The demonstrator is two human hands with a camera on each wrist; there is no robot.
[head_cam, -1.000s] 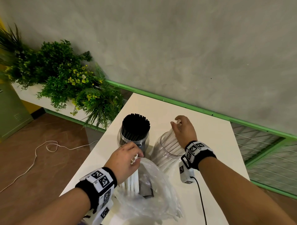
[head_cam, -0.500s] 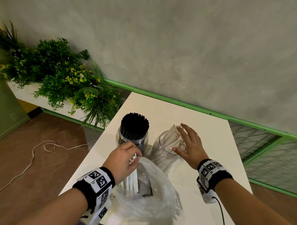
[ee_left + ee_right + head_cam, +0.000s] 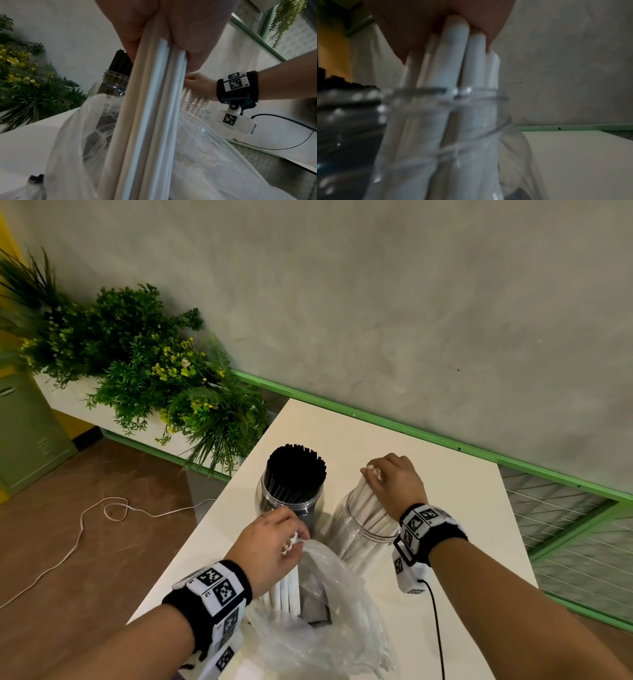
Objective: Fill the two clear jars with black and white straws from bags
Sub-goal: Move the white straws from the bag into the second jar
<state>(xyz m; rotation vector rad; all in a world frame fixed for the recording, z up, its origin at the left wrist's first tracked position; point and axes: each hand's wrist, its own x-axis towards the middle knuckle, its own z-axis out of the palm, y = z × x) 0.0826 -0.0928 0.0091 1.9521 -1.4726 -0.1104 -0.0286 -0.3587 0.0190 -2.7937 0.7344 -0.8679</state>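
Note:
Two clear jars stand side by side on the white table (image 3: 462,525). The left jar (image 3: 291,505) is packed with black straws (image 3: 296,470). In the right jar (image 3: 359,539) white straws (image 3: 368,505) lean to the left. My right hand (image 3: 390,484) sits over their top ends, fingers curled round them (image 3: 450,60). My left hand (image 3: 274,539) grips a bundle of white straws (image 3: 287,590) standing upright in an open clear plastic bag (image 3: 325,628) in front of the jars. The left wrist view shows the bundle (image 3: 145,121) held between thumb and fingers.
Green plants (image 3: 154,371) in a white planter stand left of the table. A white cable (image 3: 102,508) loops on the brown floor. A grey wall with a green rail (image 3: 411,429) runs behind. A black wrist-camera lead (image 3: 436,628) hangs over the table's near right.
Half a second ago my right hand lay flat and open at the white jar's mouth; now it is back on top of the straws with curled fingers. The left hand has stayed put.

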